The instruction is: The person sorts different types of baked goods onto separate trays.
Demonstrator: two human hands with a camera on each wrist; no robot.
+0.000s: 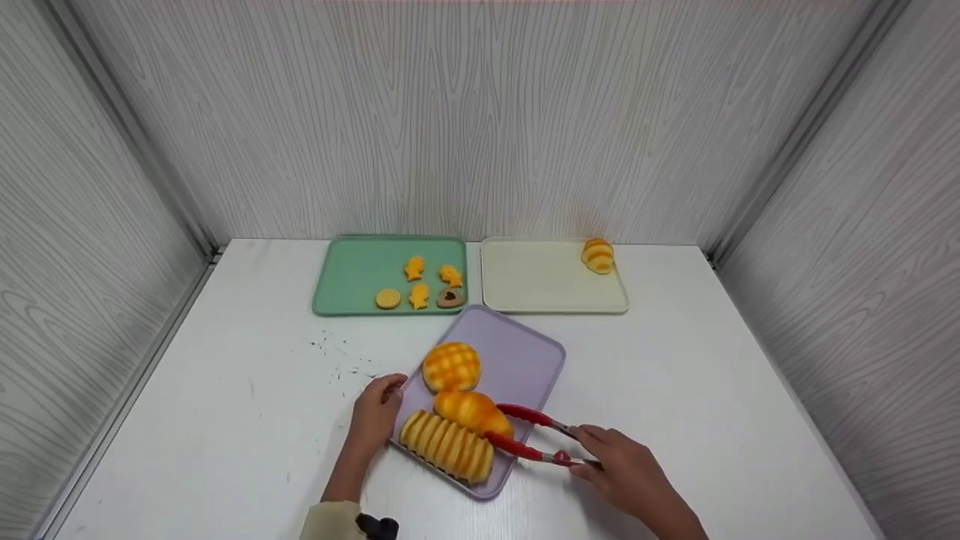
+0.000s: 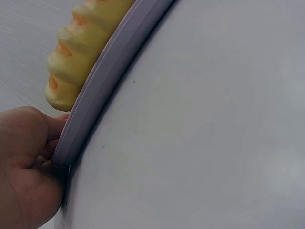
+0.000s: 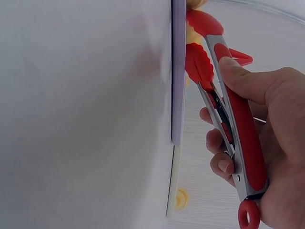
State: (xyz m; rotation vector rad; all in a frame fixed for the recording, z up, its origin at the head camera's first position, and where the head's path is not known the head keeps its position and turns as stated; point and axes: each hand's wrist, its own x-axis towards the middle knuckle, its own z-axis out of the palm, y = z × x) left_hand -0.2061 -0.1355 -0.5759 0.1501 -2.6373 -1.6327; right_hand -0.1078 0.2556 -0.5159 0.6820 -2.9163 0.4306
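My right hand (image 1: 622, 466) grips red-and-silver tongs (image 3: 242, 129), thumb on one arm and fingers curled round the other. Their spread red tips lie on either side of the right end of a glossy bread roll (image 1: 471, 411). That roll rests on a lilac tray (image 1: 519, 360), set at a slant, between a round checked bun (image 1: 451, 367) and a ridged loaf (image 1: 448, 447). At the tray's left edge my left hand (image 1: 377, 412) holds the rim, as the left wrist view shows close up; part of its fingers is hidden behind the rim.
Behind stands a green tray (image 1: 356, 274) with several small biscuits, some fish-shaped. Beside it, a cream tray (image 1: 536, 277) has a striped roll (image 1: 598, 256) at its back right corner. Wood-grain panels (image 1: 450, 120) enclose the white table (image 1: 247, 420) at the back and sides.
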